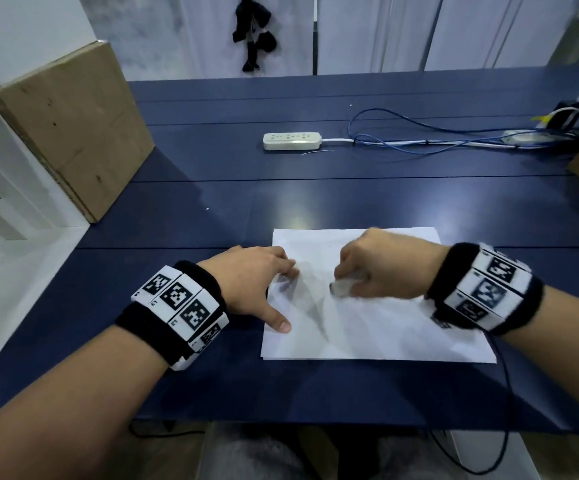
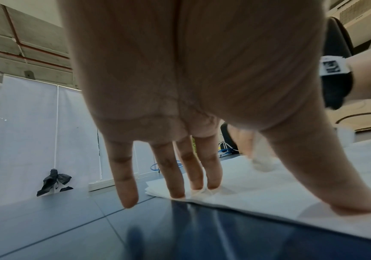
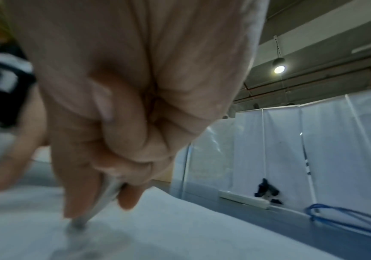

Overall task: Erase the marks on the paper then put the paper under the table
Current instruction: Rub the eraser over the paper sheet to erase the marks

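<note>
Left hand [image 1: 251, 282] spreads flat, fingers straight, pinning the left edge of the white paper [image 1: 378, 327] (lying near the front of the blue table [image 1: 212, 188]), while the right hand [image 1: 381, 268] pinches a pale eraser [image 1: 341, 287] tip-down on the sheet.

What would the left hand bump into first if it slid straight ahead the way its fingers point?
Probably the right hand, which grips the eraser on the paper. The left hand points across the sheet towards it, though depth is hard to judge.
</note>
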`<state>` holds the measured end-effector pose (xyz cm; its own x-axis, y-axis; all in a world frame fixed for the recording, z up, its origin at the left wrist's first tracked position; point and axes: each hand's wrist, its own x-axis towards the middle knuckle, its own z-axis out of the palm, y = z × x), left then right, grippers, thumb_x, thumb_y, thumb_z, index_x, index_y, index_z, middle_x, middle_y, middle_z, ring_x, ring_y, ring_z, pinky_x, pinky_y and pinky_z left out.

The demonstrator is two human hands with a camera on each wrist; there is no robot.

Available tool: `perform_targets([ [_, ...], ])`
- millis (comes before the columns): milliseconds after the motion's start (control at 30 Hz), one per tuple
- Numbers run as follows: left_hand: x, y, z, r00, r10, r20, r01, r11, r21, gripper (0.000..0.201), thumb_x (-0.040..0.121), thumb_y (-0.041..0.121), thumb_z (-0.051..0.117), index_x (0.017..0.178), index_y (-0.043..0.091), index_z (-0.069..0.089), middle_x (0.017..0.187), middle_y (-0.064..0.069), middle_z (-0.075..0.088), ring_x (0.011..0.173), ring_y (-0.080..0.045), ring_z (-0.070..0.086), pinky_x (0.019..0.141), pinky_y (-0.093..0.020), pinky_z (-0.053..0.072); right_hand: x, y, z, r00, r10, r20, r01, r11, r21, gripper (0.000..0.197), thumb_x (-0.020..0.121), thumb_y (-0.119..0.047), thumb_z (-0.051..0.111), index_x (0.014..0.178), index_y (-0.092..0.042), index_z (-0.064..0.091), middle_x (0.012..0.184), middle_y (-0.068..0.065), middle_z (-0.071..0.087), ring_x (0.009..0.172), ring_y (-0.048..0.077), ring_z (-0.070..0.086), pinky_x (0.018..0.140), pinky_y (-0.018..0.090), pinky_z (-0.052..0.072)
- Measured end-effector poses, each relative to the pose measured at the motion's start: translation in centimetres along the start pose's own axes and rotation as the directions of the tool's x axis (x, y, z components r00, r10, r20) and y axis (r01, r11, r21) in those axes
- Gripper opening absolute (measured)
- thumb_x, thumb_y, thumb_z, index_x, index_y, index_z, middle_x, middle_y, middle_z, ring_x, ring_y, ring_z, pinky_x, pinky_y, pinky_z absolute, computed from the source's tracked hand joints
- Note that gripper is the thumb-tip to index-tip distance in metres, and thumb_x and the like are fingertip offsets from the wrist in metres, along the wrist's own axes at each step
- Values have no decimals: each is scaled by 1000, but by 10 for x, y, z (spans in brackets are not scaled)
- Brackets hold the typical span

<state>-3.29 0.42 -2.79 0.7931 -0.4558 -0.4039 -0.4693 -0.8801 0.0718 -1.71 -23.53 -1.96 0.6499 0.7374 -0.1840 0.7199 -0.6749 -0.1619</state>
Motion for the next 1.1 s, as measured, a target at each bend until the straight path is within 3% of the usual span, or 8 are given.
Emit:
perform_targets([
  [67, 1, -1, 1, 1000, 3, -5, -3, 1000, 2, 95, 61, 74, 72, 142, 32, 45, 137, 19, 42, 122, -9, 50, 101, -40, 37, -14, -17, 2, 983, -95, 158, 83, 994, 77, 39, 83, -50, 52, 99, -23, 75, 84, -8, 64, 72, 9, 49, 66, 14, 39],
  [167, 2, -1, 1, 1000, 3, -2, -2, 1000, 18, 95, 60, 76, 71, 140, 32, 46, 134, 18, 44, 120, -9, 50, 98, -39, 37, -11, -14, 6, 975, -110, 190, 99, 993, 68, 23, 85, -38, 68, 105, -27, 75, 85, -12, 62, 73, 5, 50, 72, 20, 43],
  [367, 1, 1, 0, 1000, 0, -1, 0, 1000, 29, 92, 61, 76, 71, 138, 34, 46, 130, 18, 44, 118, -10, 50, 96, -38, 38, 14, 20, -2, 985, 167, -36, -168, 985, -26, 43, 85, -54, 53, 87, -17, 74, 75, 9, 67, 79, 32, 61, 65, 40, 55],
  [433, 1, 1, 0, 1000, -6, -1, 6, 999, 32, 92, 60, 76, 70, 138, 33, 46, 131, 17, 45, 119, -10, 50, 96, -40, 37, 6, 12, 0, 993, 116, -30, -115, 993, 22, 50, 76, -57, 45, 89, -20, 75, 76, 5, 69, 76, 27, 61, 68, 36, 54],
  [567, 2, 1, 0, 1000, -6, 2, 6, 999, 41, 93, 60, 76, 71, 138, 31, 46, 132, 18, 44, 118, -9, 51, 96, -39, 34, -17, -15, 11, 977, -78, 198, 58, 993, 104, 27, 85, -37, 69, 110, -27, 74, 89, -12, 62, 80, 5, 48, 75, 19, 38],
  [800, 4, 4, -5, 1000, -8, 16, 7, 998, 62, 89, 58, 75, 72, 133, 34, 49, 125, 18, 46, 115, -10, 52, 95, -38, 36, 11, 20, -4, 985, 166, -53, -167, 986, -9, 36, 86, -47, 55, 76, -17, 71, 69, 8, 65, 72, 31, 59, 67, 46, 55],
  [1000, 4, 3, -3, 1000, -13, 13, 12, 998, 56, 94, 57, 76, 72, 136, 32, 48, 131, 17, 45, 118, -11, 52, 95, -38, 36, -18, -19, 2, 986, -110, 121, 113, 993, -17, 23, 87, -34, 58, 96, -17, 72, 85, 1, 64, 74, 19, 51, 70, 30, 43],
  [1100, 5, 4, -4, 1000, -15, 18, 14, 998, 56, 93, 57, 76, 73, 135, 32, 49, 130, 17, 46, 118, -11, 52, 95, -39, 37, -11, -15, 1, 986, -102, 130, 100, 995, 18, 22, 87, -37, 65, 100, -21, 75, 85, -2, 67, 76, 16, 52, 73, 31, 46],
])
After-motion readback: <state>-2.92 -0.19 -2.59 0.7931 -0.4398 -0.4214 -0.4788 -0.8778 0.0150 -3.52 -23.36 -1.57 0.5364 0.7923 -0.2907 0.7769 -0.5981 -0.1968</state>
